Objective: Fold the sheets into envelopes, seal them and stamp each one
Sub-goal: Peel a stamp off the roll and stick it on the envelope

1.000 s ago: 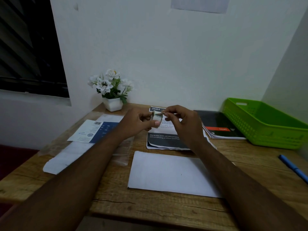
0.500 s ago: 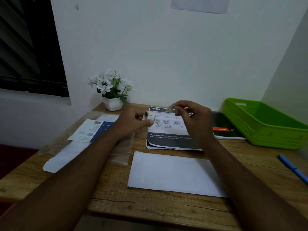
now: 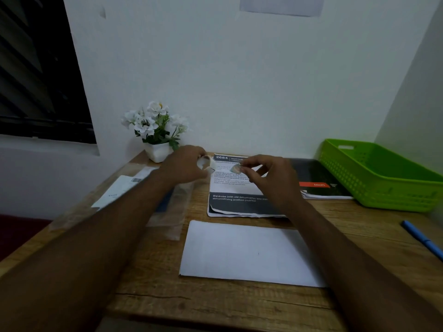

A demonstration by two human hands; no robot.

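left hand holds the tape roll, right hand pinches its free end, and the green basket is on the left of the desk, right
Not quite. The head view shows the green basket on the right of the desk, not the left. The left hand does hold the tape roll and the right hand pinches its free end.

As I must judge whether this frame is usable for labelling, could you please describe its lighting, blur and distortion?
Head view: dim light, no glare; the left hand and the tape roll it grips are motion-smeared, as are the papers beside that forearm; the right hand, pinching the tape end, and the white sheet look sharper; wide-angle distortion tilts the window edge.
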